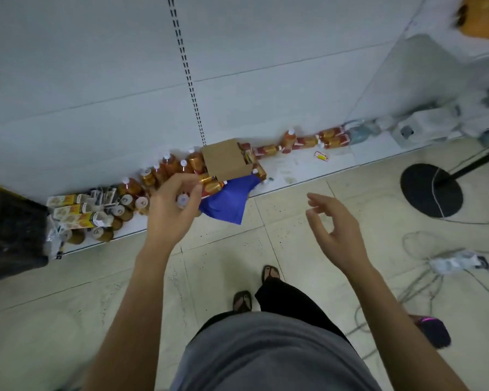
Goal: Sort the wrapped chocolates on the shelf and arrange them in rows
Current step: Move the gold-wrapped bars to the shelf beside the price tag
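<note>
On the low white shelf point(299, 167), orange-brown bottles stand in a cluster point(164, 167) and more lie in a line point(308, 142) along the back panel. Among them sits an open cardboard box point(225, 159) with packets inside, and a blue bag point(229, 201) hangs over the shelf edge. A small red-and-white wrapped piece point(321, 157) lies alone on the shelf. My left hand point(171, 210) hovers over the bottles, fingers curled round a small pale-capped item point(182, 200). My right hand point(333, 224) is over the floor, fingers spread, holding nothing.
Yellow cartons point(71, 210) and a black basket point(12, 230) are at the left end of the shelf. A black round stand base point(431, 190), cables and a power strip point(458, 262) lie on the tiled floor to the right. My sandalled feet point(243, 300) stand just below.
</note>
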The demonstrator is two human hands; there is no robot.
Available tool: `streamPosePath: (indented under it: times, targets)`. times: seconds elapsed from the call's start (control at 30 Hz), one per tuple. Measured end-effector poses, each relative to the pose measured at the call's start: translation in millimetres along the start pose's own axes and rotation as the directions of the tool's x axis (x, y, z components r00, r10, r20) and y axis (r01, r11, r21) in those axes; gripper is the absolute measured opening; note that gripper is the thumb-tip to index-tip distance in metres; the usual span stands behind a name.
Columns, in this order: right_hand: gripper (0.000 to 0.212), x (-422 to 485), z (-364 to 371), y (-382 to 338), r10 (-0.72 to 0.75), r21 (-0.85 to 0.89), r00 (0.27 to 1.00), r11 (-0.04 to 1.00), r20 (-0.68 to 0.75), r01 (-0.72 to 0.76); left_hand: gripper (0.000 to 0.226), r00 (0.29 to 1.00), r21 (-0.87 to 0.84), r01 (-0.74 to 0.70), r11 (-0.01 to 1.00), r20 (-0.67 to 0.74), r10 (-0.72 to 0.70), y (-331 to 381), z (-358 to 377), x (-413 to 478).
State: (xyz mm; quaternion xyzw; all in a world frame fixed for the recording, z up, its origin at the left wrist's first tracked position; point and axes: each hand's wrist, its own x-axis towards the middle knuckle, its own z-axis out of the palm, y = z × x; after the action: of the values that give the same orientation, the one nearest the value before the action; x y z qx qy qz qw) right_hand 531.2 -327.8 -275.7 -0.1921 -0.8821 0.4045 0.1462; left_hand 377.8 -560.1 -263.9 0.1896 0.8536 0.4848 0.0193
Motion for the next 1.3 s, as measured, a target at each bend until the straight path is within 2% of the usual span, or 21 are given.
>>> streamPosePath:
  times: [0.1,0.27,0.37,0.43,0.57,0.73,1.03,1.2,1.3]
  targets:
    - [0.032,-27,-14,25,0.106,-0.094,0.994,0.990,0.006,-0.105,0.011,0.998,0.036,0.004,0.999,0.067,-0.007,3,32,5]
    - [0.032,-59,-50,64,0.278,-0.145,0.956,0.946,-0.098,-0.290,0.017,0.971,0.022,-0.031,0.999,0.238,0.025,32,101,22]
    - [0.033,-71,-79,87,0.364,-0.112,0.909,0.914,-0.201,-0.391,0.020,0.923,0.023,-0.119,0.993,0.370,0.102,60,154,36]
    - [0.033,-74,-102,104,0.412,-0.078,0.869,0.891,-0.272,-0.447,0.017,0.882,-0.035,-0.135,0.990,0.451,0.136,83,194,46]
    - [0.033,-70,-157,140,0.478,-0.003,0.783,0.853,-0.399,-0.523,0.014,0.830,-0.107,-0.252,0.962,0.487,0.271,143,275,61]
    - [0.033,-57,-237,187,0.488,0.041,0.700,0.834,-0.521,-0.550,0.015,0.716,-0.158,-0.408,0.899,0.555,0.423,225,368,75]
    - [0.034,-19,-363,278,0.459,0.080,0.577,0.823,-0.676,-0.562,0.015,0.616,-0.230,-0.487,0.842,0.593,0.518,347,508,106]
    - [0.039,47,-422,318,0.398,0.043,0.585,0.849,-0.706,-0.526,0.018,0.566,-0.257,-0.587,0.768,0.548,0.616,401,576,161]
    - [0.037,103,-457,336,0.338,-0.011,0.621,0.873,-0.707,-0.487,0.020,0.548,-0.263,-0.634,0.727,0.511,0.662,430,608,207]
